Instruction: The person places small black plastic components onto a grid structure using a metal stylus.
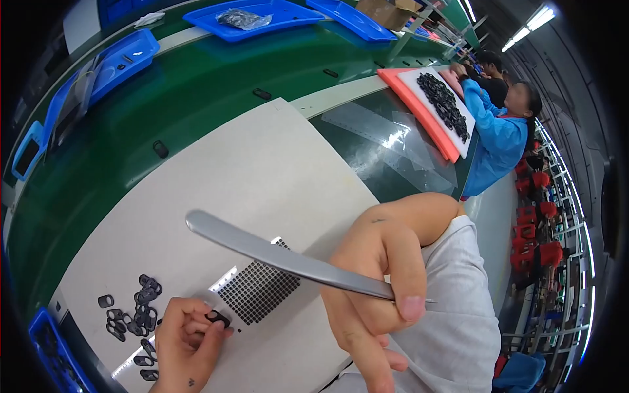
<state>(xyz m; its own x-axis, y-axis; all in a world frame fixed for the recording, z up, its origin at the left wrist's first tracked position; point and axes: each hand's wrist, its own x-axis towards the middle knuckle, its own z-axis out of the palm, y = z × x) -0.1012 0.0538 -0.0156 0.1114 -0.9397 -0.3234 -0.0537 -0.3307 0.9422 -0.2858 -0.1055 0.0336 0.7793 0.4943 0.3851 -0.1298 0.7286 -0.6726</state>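
My right hand (377, 275) is closed around a pair of silver metal tweezers (262, 252). Their broad rounded end juts to the left, and the thin tip shows by my thumb. Low on the white work board (262, 170), my left hand (190, 344) pinches a small black oval part (217, 318) between thumb and fingers. Just right of that hand lies a sheet of tiny black square pads (259, 291) in rows. To its left is a loose heap of black oval parts (141, 311), several of them with openings.
Beyond the board runs a green surface (209, 85) with a few black parts spaced along it. Blue trays (262, 18) stand behind it. At right, white foam (419, 88) on red foam carries many black parts. A co-worker in a blue jacket (495, 141) sits beside it.
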